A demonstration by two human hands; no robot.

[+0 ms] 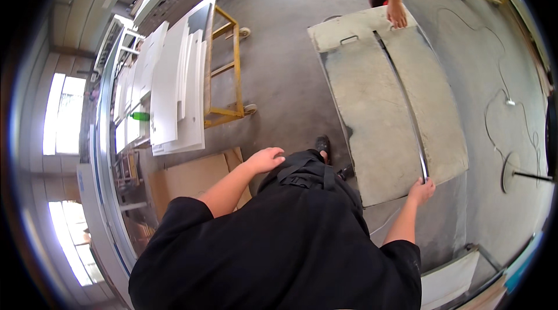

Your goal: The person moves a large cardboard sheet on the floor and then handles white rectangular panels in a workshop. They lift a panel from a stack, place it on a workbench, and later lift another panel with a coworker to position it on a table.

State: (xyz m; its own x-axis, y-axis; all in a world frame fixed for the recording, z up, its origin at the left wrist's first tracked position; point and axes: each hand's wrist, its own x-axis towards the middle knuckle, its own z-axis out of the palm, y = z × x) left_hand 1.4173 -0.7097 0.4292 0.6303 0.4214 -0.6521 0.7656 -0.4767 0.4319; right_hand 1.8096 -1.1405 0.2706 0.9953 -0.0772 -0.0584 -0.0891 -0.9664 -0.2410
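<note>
A large worn, pale tabletop or board (372,118) lies to my right, with a long, narrow dark and shiny strip (414,121) running lengthwise along it. At the near end of the board, my right hand (422,189) is closed around the strip's end. My left hand (266,160) hangs beside my waist, its fingers loosely bent and nothing visible in it. Across the board, another person's hand (397,15) touches the far edge, a little to the right of the strip's far end.
On the left, a yellow wheeled frame (237,72) stands beside leaning white panels (168,89). Flat cardboard (192,179) lies near my left arm. A cable (501,48) trails over the floor at right, near a round base with a pole (510,173).
</note>
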